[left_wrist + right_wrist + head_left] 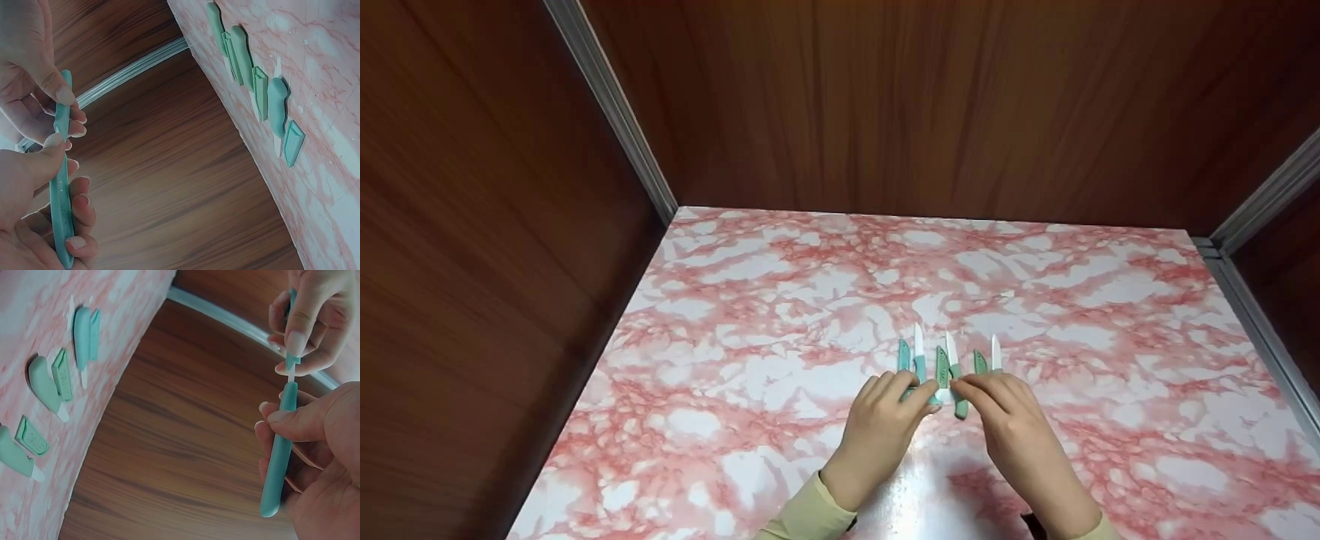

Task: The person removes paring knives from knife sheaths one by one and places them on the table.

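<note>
A small teal knife is held between the two hands. My right hand grips its teal handle, thumb laid along the side. My left hand pinches the teal sheath between thumb and fingers. A short stretch of white blade shows between handle and sheath; the rest of it is hidden inside the sheath. Beyond the hands lie a teal knife beside a teal sheath, a green knife beside a green sheath, and another knife beside its green sheath.
The table has a red and white marbled top. Brown wood-grain panels stand behind it and on both sides, with grey metal strips at the corners. The laid-out knives point their white blades toward the back panel.
</note>
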`<action>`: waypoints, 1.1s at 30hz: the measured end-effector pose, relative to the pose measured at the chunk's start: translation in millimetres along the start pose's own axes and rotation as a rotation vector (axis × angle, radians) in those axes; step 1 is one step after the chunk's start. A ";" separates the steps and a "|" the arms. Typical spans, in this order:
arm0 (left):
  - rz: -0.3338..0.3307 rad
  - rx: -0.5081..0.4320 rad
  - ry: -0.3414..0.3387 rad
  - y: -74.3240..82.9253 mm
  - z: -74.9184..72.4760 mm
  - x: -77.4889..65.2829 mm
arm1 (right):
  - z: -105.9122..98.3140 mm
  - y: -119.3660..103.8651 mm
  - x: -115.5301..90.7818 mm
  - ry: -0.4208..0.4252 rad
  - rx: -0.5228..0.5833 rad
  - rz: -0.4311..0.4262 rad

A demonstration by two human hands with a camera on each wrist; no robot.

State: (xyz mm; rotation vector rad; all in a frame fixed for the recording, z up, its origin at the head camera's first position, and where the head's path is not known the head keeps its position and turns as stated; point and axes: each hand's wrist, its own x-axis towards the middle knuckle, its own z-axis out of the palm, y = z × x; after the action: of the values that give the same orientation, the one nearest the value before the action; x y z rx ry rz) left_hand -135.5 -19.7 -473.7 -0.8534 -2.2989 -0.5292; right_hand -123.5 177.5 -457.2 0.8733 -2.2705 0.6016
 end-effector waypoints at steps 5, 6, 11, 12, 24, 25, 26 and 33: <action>-0.012 -0.015 -0.007 0.7 -0.3 -0.2 | 0.2 0.5 -1.2 0.000 0.000 -0.001; -0.012 -0.016 -0.007 0.6 -0.1 -0.3 | 0.4 0.7 -1.4 0.001 0.001 -0.002; -0.006 -0.013 -0.008 0.4 0.5 -0.7 | 0.8 1.1 -2.6 0.009 0.000 0.000; -0.002 -0.009 -0.007 0.2 0.8 -0.9 | 0.8 1.2 -3.0 0.008 0.000 0.001; -0.017 -0.054 -0.010 0.5 1.7 -2.1 | 0.7 2.1 -5.0 0.013 0.023 -0.007; -0.020 -0.055 -0.011 0.5 1.6 -2.2 | 0.8 2.0 -5.0 0.017 0.027 -0.007; -0.023 -0.057 -0.013 0.5 1.6 -2.4 | 1.0 1.8 -5.1 0.020 0.029 -0.007; -0.019 -0.063 -0.009 -0.3 1.6 -3.0 | 0.6 2.3 -5.3 0.022 0.015 -0.005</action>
State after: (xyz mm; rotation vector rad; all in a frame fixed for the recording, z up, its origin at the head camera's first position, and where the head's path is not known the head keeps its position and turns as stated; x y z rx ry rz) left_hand -134.5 -20.3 -476.9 -0.8662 -2.3118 -0.6099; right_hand -122.2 181.0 -461.8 0.8754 -2.2457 0.6241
